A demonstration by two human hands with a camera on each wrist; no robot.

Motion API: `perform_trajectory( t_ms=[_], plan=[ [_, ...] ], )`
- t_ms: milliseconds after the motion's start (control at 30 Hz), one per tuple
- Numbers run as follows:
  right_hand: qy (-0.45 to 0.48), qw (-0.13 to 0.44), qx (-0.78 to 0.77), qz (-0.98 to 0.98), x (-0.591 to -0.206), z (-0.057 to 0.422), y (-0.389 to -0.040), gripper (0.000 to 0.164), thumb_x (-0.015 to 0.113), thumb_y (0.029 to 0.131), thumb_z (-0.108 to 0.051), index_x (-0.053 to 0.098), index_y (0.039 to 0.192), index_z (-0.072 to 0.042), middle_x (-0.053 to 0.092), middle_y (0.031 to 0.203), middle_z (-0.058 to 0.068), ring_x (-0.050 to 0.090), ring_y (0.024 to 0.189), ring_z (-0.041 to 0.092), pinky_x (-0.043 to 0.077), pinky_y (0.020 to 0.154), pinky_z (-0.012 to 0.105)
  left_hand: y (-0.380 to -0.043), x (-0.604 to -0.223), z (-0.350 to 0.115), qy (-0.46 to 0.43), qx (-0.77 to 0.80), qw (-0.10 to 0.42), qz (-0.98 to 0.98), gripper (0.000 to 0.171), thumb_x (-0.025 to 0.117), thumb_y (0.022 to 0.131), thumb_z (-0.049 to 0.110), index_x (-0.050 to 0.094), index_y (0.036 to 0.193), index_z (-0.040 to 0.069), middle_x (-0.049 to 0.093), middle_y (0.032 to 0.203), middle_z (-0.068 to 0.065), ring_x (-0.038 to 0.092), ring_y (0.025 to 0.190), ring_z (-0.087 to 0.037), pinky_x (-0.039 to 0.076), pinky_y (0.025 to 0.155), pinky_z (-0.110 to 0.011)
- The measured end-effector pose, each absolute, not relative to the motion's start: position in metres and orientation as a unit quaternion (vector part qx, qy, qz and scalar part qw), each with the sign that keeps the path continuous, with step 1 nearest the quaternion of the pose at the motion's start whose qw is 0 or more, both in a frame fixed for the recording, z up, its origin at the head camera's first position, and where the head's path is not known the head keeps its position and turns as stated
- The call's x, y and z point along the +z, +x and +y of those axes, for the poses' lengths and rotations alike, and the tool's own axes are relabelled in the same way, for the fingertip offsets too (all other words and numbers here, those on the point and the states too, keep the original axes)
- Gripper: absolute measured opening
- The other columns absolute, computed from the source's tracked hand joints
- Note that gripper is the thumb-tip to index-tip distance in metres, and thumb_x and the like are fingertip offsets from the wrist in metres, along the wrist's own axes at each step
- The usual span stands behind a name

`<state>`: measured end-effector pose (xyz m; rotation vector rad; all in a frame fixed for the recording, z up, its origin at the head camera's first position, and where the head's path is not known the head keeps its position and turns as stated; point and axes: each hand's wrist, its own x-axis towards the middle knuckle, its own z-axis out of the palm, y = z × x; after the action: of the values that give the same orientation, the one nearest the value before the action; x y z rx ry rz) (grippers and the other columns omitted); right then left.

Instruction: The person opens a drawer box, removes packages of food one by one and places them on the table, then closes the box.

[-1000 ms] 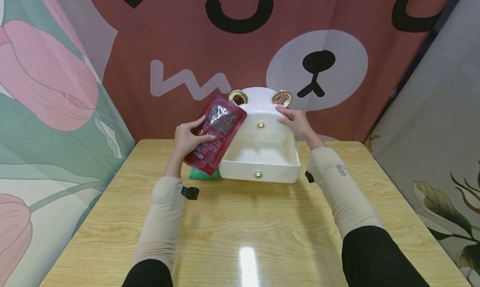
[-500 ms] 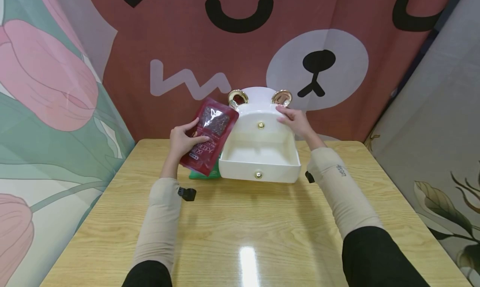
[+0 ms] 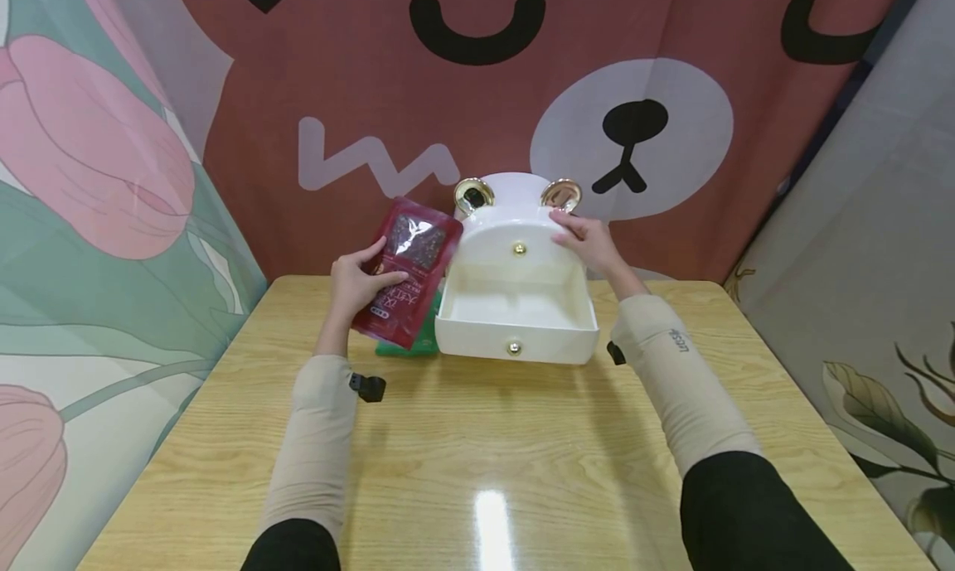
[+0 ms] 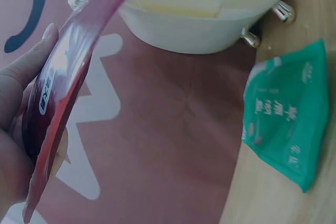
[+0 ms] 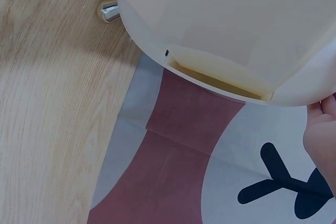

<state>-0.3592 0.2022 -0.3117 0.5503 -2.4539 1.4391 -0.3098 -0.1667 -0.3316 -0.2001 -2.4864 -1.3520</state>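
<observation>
My left hand [image 3: 354, 287] grips a dark red pouch [image 3: 406, 293] by its left edge, thumb across the printed front; a clear window in the pouch shows dark contents. In the left wrist view the red pouch [image 4: 68, 72] is seen edge-on. Below and behind it a green packet [image 4: 287, 111] lies on the table beside a white drawer box [image 3: 518, 223] with gold ear-shaped rings. The box's lower drawer [image 3: 555, 339] is pulled out, and its bare inside shows. My right hand [image 3: 589, 244] rests on the box's upper right edge; its fingers [image 5: 328, 106] are partly hidden in the right wrist view.
The wooden table [image 3: 448, 455] stretches in front of the box. A brown bear-print curtain [image 3: 358, 74] hangs close behind, with flowered cloth [image 3: 104, 223] at the left and grey cloth [image 3: 858, 248] at the right. Short metallic feet [image 4: 283, 11] raise the box off the table.
My left hand has moved left with the red pouch, away from the drawer box, uncovering more of the green packet. My right hand and the box have stayed in place.
</observation>
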Motion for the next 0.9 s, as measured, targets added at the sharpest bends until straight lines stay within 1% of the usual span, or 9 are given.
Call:
perform_trajectory(
  t_ms=[167, 467, 700, 900],
  plan=[
    [0.197, 0.123, 0.511, -0.828, -0.311, 0.203, -0.356, 0.04, 0.06, 0.085, -0.015, 0.053, 0.123, -0.004, 0.045, 0.13, 0.009, 0.041, 0.12, 0.017, 0.037, 0.092, 0.027, -0.31, -0.337, -0.172, -0.056, -0.476, 0.141, -0.866, 0.07, 0.074, 0.07, 0.038, 0.045, 0.13, 0.018, 0.042, 0.132, -0.017, 0.049, 0.098, -0.028, 0.044, 0.074, -0.038],
    [0.171, 0.116, 0.494, -0.844, -0.314, 0.203, -0.363, 0.04, 0.059, 0.085, -0.008, 0.05, 0.124, 0.0, 0.043, 0.132, 0.012, 0.039, 0.121, 0.022, 0.037, 0.093, 0.033, -0.312, -0.35, -0.181, -0.046, -0.494, 0.142, -0.856, 0.069, 0.075, 0.071, 0.033, 0.045, 0.129, 0.012, 0.044, 0.13, -0.017, 0.05, 0.096, -0.026, 0.042, 0.072, -0.032],
    [0.172, 0.123, 0.484, -0.849, -0.315, 0.204, -0.365, 0.041, 0.06, 0.085, -0.012, 0.051, 0.124, -0.003, 0.043, 0.132, 0.009, 0.039, 0.121, 0.019, 0.036, 0.093, 0.03, -0.315, -0.36, -0.188, -0.027, -0.5, 0.135, -0.855, 0.068, 0.074, 0.072, 0.031, 0.044, 0.13, 0.01, 0.04, 0.133, -0.019, 0.047, 0.101, -0.028, 0.042, 0.074, -0.035],
    [0.18, 0.131, 0.482, -0.848, -0.314, 0.204, -0.364, 0.04, 0.061, 0.084, -0.009, 0.052, 0.123, -0.001, 0.045, 0.13, 0.011, 0.04, 0.121, 0.02, 0.037, 0.093, 0.03, -0.318, -0.367, -0.196, -0.016, -0.482, 0.138, -0.865, 0.067, 0.074, 0.073, 0.031, 0.045, 0.129, 0.009, 0.04, 0.133, -0.019, 0.045, 0.108, -0.029, 0.04, 0.079, -0.037]
  ],
)
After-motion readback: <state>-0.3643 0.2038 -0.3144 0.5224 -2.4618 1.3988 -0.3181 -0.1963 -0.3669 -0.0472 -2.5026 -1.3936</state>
